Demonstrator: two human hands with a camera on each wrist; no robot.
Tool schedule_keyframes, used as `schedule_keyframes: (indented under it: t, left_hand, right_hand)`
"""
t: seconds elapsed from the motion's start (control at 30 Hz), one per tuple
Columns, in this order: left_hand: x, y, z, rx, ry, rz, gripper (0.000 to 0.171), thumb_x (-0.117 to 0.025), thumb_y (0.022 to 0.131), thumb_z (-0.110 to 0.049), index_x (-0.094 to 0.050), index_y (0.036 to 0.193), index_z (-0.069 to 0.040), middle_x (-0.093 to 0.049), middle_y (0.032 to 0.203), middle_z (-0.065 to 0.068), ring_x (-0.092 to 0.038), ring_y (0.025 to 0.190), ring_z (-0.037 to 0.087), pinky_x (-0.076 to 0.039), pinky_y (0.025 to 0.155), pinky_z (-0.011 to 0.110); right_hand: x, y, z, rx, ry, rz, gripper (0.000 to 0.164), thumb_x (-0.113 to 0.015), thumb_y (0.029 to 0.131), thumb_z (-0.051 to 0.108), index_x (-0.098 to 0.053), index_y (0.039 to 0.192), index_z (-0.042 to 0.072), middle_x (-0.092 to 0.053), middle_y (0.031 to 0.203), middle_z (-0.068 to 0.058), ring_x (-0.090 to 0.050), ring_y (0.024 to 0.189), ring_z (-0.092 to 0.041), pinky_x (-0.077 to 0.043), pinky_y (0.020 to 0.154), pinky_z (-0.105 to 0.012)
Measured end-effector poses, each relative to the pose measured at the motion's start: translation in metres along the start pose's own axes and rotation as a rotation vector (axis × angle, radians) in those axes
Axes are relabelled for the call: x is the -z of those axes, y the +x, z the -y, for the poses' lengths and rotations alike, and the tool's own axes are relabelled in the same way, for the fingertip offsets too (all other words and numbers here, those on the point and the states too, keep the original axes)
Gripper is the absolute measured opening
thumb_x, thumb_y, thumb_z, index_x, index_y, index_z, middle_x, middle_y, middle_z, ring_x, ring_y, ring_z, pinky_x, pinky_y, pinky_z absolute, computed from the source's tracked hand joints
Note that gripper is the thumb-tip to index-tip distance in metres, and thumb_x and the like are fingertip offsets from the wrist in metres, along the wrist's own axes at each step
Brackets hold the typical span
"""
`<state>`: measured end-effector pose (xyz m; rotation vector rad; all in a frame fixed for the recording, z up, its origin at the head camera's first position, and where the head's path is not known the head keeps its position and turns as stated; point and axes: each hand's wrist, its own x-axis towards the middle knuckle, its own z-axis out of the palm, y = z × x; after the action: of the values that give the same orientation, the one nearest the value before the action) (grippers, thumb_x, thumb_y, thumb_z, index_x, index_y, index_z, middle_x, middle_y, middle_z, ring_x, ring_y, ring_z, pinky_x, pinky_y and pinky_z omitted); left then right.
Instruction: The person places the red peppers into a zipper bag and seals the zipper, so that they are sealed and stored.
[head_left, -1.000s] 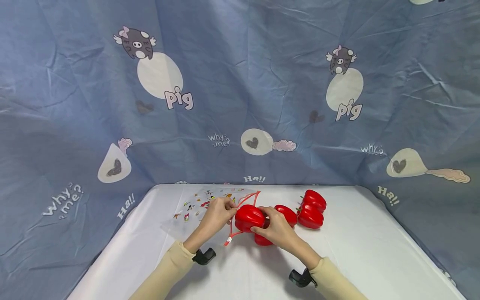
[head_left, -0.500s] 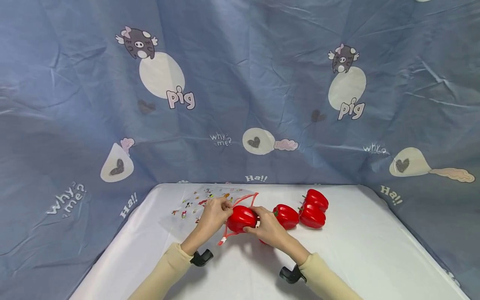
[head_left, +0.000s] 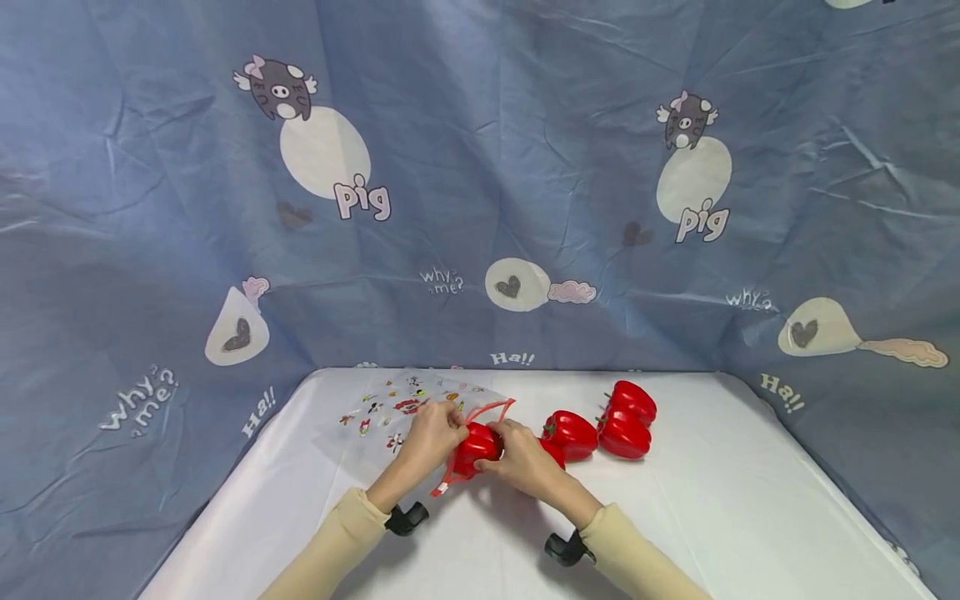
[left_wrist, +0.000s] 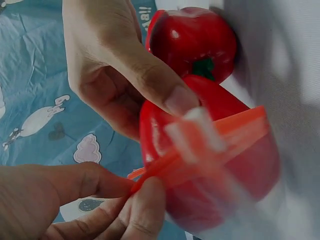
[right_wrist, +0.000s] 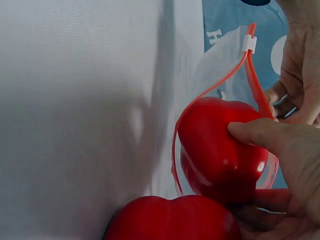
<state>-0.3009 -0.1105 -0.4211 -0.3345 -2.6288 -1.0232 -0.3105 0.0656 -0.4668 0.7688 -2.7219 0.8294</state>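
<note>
A clear zip bag (head_left: 375, 429) with small cartoon prints lies at the left of the white table, its red-edged mouth facing right. My left hand (head_left: 433, 435) pinches the red zip edge (left_wrist: 170, 167) between thumb and fingers. In my right hand (head_left: 525, 462) is a red bell pepper (right_wrist: 215, 142), thumb on top and fingers beneath. That pepper sits in the mouth of the bag, with the red edges parted around it. Through the film, part of it shows in the left wrist view. A white slider (right_wrist: 249, 44) is on the zip's end.
Just right of my right hand are a partly hidden red pepper (head_left: 553, 452) and another pepper (head_left: 572, 433). Farther right, two more peppers, one nearer (head_left: 624, 433) and one behind (head_left: 634, 402), touch each other. A blue printed cloth (head_left: 480, 208) hangs behind the table (head_left: 720, 500).
My right hand has moved left and brought the pepper from outside the bag's mouth into it. The left hand stays at the zip edge, and the bag's mouth has shifted slightly left.
</note>
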Motion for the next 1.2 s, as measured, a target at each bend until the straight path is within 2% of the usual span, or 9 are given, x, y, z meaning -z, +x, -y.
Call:
schedule_keyframes:
  t: [0.1,0.3,0.5,0.63,0.8,0.93,1.03,1.2]
  left_hand:
    - [-0.002,-0.001,0.0,0.014,0.004,0.013,0.01,-0.068,0.073,-0.001,-0.061,0.067,-0.005,-0.058,0.058,0.001,-0.048,0.05,0.01,-0.039,0.046,0.023]
    - [-0.005,-0.002,0.0,0.004,0.05,0.002,0.012,-0.07,0.07,-0.003,-0.059,0.065,-0.008,-0.057,0.057,-0.001,-0.049,0.053,0.009,-0.037,0.049,0.023]
    - [-0.006,-0.001,0.002,-0.011,0.074,-0.011,0.012,-0.067,0.067,-0.002,-0.058,0.064,-0.008,-0.055,0.056,-0.002,-0.048,0.056,0.011,-0.036,0.053,0.025]
    - [-0.007,-0.001,0.004,-0.002,0.054,-0.013,0.012,-0.067,0.068,-0.001,-0.057,0.065,-0.008,-0.056,0.055,-0.001,-0.048,0.049,0.009,-0.037,0.05,0.025]
    - [-0.008,-0.002,0.005,0.015,0.018,-0.003,0.011,-0.066,0.068,0.0,-0.058,0.066,-0.007,-0.057,0.057,0.0,-0.048,0.049,0.007,-0.039,0.051,0.025]
    - [-0.01,-0.003,0.005,-0.006,0.006,-0.009,0.01,-0.066,0.068,0.0,-0.059,0.066,-0.006,-0.057,0.059,0.001,-0.048,0.054,0.01,-0.038,0.05,0.023]
    - [-0.012,-0.003,0.007,-0.026,0.015,-0.024,0.011,-0.067,0.068,0.001,-0.059,0.064,-0.006,-0.057,0.059,0.001,-0.047,0.056,0.011,-0.038,0.051,0.023]
    - [-0.013,-0.003,0.008,-0.019,0.013,-0.021,0.011,-0.067,0.069,0.001,-0.059,0.065,-0.006,-0.057,0.059,0.002,-0.047,0.055,0.01,-0.037,0.05,0.022]
  right_hand:
    - [-0.003,0.0,0.003,0.016,-0.021,0.002,0.053,-0.079,0.076,0.028,-0.061,0.119,0.002,-0.065,0.11,-0.007,-0.062,0.101,-0.021,-0.053,0.085,-0.033]
    - [-0.006,0.0,0.008,0.029,-0.052,0.029,0.048,-0.075,0.074,0.019,-0.06,0.116,0.002,-0.062,0.105,-0.006,-0.06,0.095,-0.017,-0.053,0.081,-0.03]
    - [-0.01,0.001,0.01,0.023,-0.101,0.057,0.047,-0.076,0.074,0.024,-0.062,0.115,0.005,-0.061,0.102,-0.004,-0.061,0.085,-0.013,-0.053,0.074,-0.027]
    - [-0.012,0.003,0.012,0.036,-0.122,0.041,0.046,-0.079,0.075,0.028,-0.065,0.112,0.004,-0.062,0.099,-0.006,-0.063,0.08,-0.014,-0.053,0.071,-0.026]
    - [-0.017,0.004,0.012,0.042,-0.079,0.033,0.041,-0.079,0.076,0.021,-0.065,0.108,0.001,-0.062,0.094,-0.008,-0.061,0.076,-0.013,-0.052,0.068,-0.024]
    - [-0.024,0.003,0.014,0.043,-0.041,0.011,0.033,-0.076,0.073,0.012,-0.063,0.101,0.002,-0.059,0.087,-0.006,-0.055,0.069,-0.011,-0.047,0.06,-0.022]
    - [-0.028,0.003,0.016,0.048,-0.02,-0.008,0.029,-0.075,0.073,0.011,-0.063,0.098,0.003,-0.057,0.083,-0.003,-0.05,0.068,-0.009,-0.043,0.058,-0.02]
    - [-0.032,0.002,0.02,0.058,-0.018,-0.044,0.027,-0.077,0.075,0.014,-0.065,0.097,0.003,-0.058,0.08,-0.003,-0.049,0.067,-0.008,-0.043,0.058,-0.019]
